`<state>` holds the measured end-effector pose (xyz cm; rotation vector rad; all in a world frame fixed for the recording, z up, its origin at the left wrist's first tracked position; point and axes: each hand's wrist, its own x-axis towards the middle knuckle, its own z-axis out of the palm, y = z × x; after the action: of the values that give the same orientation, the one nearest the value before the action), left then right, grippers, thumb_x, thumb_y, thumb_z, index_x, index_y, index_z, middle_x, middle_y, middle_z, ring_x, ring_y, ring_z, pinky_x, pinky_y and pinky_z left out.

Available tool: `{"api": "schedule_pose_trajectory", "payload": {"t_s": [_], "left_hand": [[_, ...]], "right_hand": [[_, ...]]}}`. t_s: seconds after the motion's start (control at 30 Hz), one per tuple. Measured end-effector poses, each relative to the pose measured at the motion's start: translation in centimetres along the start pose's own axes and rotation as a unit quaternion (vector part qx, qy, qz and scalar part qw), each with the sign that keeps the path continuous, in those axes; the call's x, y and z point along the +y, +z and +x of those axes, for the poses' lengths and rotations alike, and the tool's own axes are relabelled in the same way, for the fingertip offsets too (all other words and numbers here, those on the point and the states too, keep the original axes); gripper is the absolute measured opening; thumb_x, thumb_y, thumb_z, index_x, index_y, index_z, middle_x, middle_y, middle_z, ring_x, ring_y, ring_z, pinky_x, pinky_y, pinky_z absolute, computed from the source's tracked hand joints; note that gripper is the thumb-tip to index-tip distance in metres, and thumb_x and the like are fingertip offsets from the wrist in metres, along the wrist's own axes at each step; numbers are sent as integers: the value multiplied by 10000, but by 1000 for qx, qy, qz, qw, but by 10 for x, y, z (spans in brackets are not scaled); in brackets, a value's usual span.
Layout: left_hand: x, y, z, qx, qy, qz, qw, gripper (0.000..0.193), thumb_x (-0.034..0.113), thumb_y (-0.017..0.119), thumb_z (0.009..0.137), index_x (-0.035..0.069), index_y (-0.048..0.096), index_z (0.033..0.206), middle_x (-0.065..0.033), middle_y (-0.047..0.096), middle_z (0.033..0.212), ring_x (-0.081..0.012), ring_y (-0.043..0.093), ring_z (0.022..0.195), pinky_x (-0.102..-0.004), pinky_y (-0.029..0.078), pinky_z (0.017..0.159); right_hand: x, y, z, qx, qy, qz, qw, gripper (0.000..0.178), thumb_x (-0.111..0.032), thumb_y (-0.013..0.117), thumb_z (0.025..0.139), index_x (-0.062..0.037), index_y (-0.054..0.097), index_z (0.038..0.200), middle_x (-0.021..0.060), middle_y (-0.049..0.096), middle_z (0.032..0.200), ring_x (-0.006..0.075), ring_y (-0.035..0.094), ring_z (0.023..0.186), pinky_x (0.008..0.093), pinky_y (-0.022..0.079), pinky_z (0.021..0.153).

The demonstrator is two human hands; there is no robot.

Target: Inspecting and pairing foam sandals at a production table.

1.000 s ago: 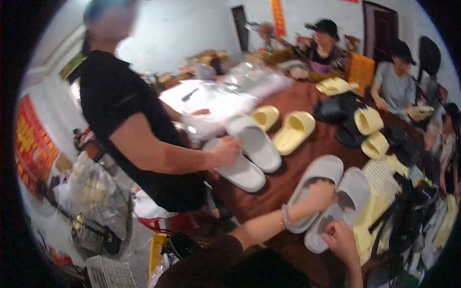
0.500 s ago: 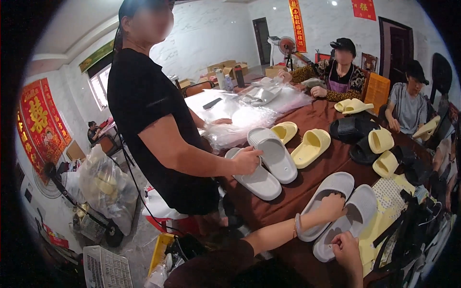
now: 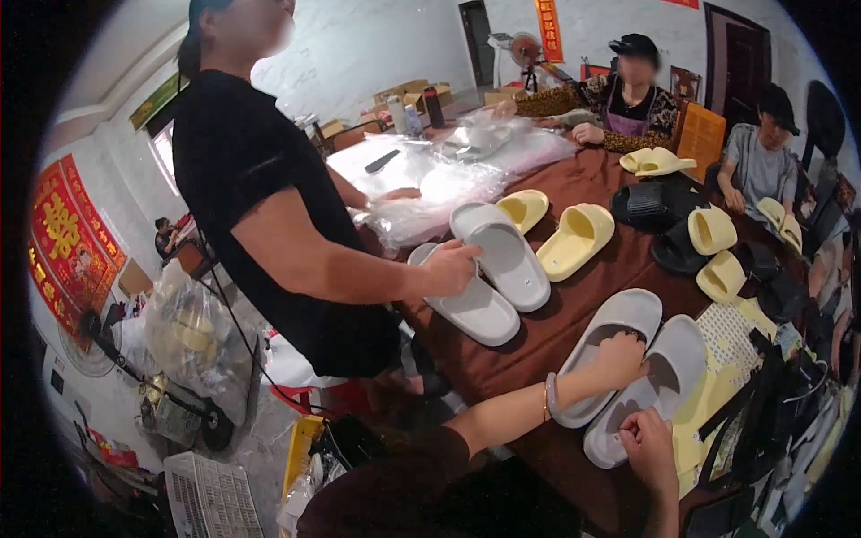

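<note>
A pair of light grey slides lies in front of me on the brown cloth, toes pointing away. My left hand reaches across the left grey slide, fingers curled in at the inner edge of its strap; the fingertips are partly hidden. Over the heel of the right grey slide my right hand is held with thumb and fingers drawn together. Whatever may be between those fingers is too small to make out. On my left wrist sit bangles.
Sticker sheets lie right of my slides. A co-worker's hand touches another grey slide. Yellow slides and black slides stand farther back, near clear plastic bags. Two people sit at the far side.
The whole view has shifted slightly, so the table things sit higher in the picture. Both my hands stay at the same slides, with little visible movement.
</note>
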<state>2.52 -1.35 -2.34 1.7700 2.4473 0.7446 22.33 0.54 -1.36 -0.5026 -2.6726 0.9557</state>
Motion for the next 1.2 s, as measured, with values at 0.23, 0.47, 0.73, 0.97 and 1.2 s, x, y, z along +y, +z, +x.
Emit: {"api": "schedule_pose_trajectory", "payload": {"t_s": [0.23,0.47,0.73,0.97,1.2], "left_hand": [[10,11,7,-29,-14,-13,999,360,351,627,806,1,655,884,-180,627,913,-332,601,898,-435,530,708],[3,14,0,-6,9,-26,1000,356,339,646,786,-9,664,857,-181,628,909,-328,603,901,-428,530,720],[3,12,7,-7,28,-33,999,359,337,651,772,-18,664,827,-196,632,899,-341,611,903,-434,527,729],[1,10,6,-6,24,-32,999,396,367,642,781,-20,665,859,-194,633,920,-343,608,912,-441,519,750],[3,16,5,-21,19,-26,999,412,379,649,779,-22,666,876,-194,633,917,-342,606,912,-444,517,751]], "right_hand": [[8,7,-7,58,-72,-89,992,128,-17,631,735,-49,552,831,95,531,822,255,514,692,363,378,665],[-12,2,-5,22,-2,37,999,163,13,644,701,-28,561,835,72,494,786,185,454,636,299,387,594],[7,-2,-3,8,-1,21,1000,167,26,635,705,-37,576,848,72,510,818,196,483,643,304,399,628],[13,4,-4,28,-23,-37,999,143,-3,631,735,-61,581,856,72,524,848,215,525,656,321,380,708],[-1,2,-9,15,7,-6,1000,143,-57,665,735,-47,584,853,88,530,847,221,525,658,326,415,648]]}}
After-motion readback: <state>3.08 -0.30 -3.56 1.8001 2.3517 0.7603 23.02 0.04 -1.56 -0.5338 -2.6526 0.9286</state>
